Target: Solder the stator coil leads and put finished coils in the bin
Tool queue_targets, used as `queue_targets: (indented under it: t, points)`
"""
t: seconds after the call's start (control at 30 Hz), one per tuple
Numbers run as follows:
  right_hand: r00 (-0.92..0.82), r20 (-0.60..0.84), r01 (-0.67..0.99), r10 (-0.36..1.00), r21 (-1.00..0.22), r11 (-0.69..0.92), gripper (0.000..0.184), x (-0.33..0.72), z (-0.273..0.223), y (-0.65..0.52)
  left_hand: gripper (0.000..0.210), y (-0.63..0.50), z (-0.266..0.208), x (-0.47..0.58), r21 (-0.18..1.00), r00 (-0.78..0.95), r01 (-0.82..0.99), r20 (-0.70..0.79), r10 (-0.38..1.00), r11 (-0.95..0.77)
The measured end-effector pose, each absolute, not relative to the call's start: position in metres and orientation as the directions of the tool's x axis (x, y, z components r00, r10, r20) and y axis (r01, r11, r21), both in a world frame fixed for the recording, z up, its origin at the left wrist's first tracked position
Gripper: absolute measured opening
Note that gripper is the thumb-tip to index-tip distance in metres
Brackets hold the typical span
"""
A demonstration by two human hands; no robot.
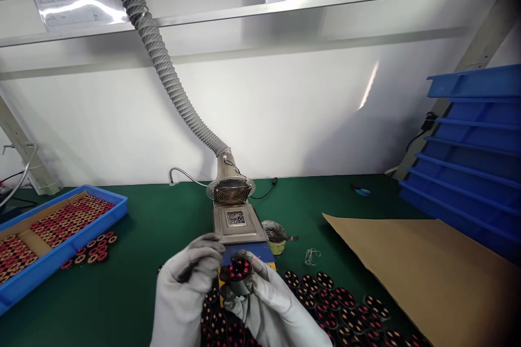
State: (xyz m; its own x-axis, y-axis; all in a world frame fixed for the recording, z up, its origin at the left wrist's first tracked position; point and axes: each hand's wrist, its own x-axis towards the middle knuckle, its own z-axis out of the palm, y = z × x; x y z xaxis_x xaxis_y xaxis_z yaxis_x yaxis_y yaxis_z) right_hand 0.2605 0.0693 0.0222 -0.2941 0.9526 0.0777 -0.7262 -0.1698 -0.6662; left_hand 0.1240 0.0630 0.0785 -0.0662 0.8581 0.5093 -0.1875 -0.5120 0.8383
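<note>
Both of my hands wear white gloves with darkened fingertips. My right hand (271, 293) is closed around a small cylindrical part (239, 269) with a grey side and a ring of red segments on its dark top, tilted toward me. Just left of it is my left hand (189, 271), its fingers curled together and apart from the part. Whatever those fingers may hold is hidden. Close behind my hands stands a metal solder pot (240, 223) with a square, silvery opening. More round black parts with red and tan segments (220, 322) lie beneath my hands.
Many similar round parts (345, 314) cover the green table at right, beside a brown cardboard sheet (431, 265). Stacked blue trays (472, 168) stand behind it. At left is a blue tray (81, 232) of ring-shaped pieces. A tin (277, 246) and grey hose (171, 78) adjoin the pot.
</note>
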Motion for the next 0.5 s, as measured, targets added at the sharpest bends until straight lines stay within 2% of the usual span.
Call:
queue_targets:
  t: [0.07,0.13,0.2,0.3,0.4,0.47,0.5]
  points:
    - [-0.286,0.078,-0.740,0.955,-0.651,-0.168,0.026,0.261,0.023,0.068,0.018,0.062,0.082,0.122,0.883,-0.046,-0.129,0.450,0.892,-0.452]
    - [-0.291,0.072,-0.750,0.954,-0.636,-0.181,0.025,0.262,0.024,0.069,0.023,0.060,0.086,0.124,0.914,0.099,-0.053,0.407,0.908,-0.403]
    - [-0.310,0.062,-0.751,0.949,-0.628,-0.204,0.026,0.264,0.027,0.071,0.018,0.059,0.087,0.128,0.916,0.183,-0.051,0.401,0.898,-0.398]
    - [-0.361,0.052,-0.741,0.931,-0.622,-0.253,0.025,0.265,0.035,0.067,0.012,0.059,0.082,0.129,0.896,0.093,-0.109,0.440,0.893,-0.430]
    - [-0.368,0.083,-0.797,0.926,-0.540,-0.268,0.020,0.262,0.048,0.051,0.014,0.061,0.077,0.122,0.864,-0.042,-0.135,0.484,0.874,-0.485]
    - [-0.355,0.111,-0.827,0.928,-0.500,-0.256,0.022,0.259,0.055,0.040,0.015,0.060,0.076,0.119,0.851,-0.027,-0.050,0.523,0.852,-0.524]
    - [-0.341,0.120,-0.830,0.932,-0.503,-0.239,0.024,0.258,0.057,0.036,0.021,0.059,0.077,0.119,0.836,0.040,0.033,0.546,0.837,-0.547]
